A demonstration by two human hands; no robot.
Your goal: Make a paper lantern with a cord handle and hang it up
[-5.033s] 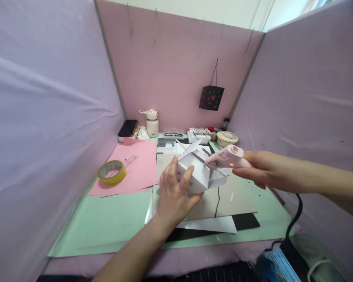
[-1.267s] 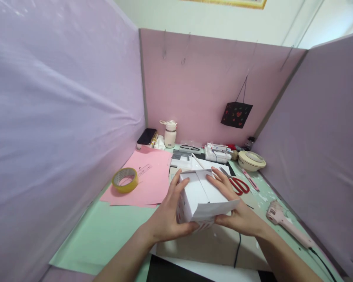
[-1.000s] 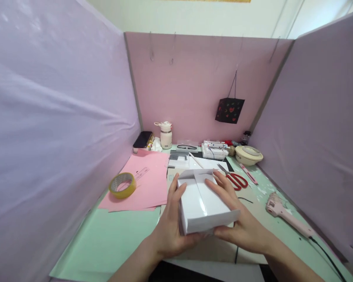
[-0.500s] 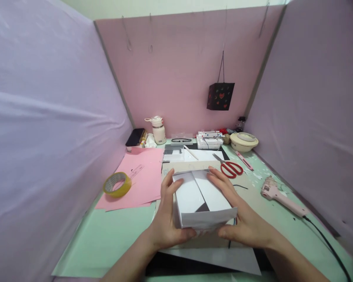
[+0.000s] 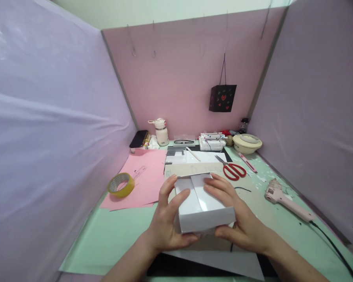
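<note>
Between my two hands is a white paper box [image 5: 206,221], its flaps folded inward so that two panels meet along a line at the middle. My left hand [image 5: 169,219] grips its left side, thumb low on the near wall and a finger pressed on the left flap. On the other side my right hand [image 5: 238,215] is wrapped round the box, fingers on the right flap, thumb under the near edge. Beneath the box lies a beige board [image 5: 253,196], and white paper [image 5: 217,260] with a black sheet [image 5: 179,267] shows nearer me.
Red-handled scissors [image 5: 234,171] and a pink cutter [image 5: 247,162] lie beyond my right hand. A corded pink glue gun [image 5: 288,201] rests at right. Yellow tape [image 5: 121,185] sits on pink paper [image 5: 148,176] at left. A bottle [image 5: 161,135] and bowl [image 5: 247,144] stand behind.
The flaps have been pressed down into the box, and the dark gap between them near the front has closed. My fingers have moved further inward over the flaps. The view has shifted slightly.
</note>
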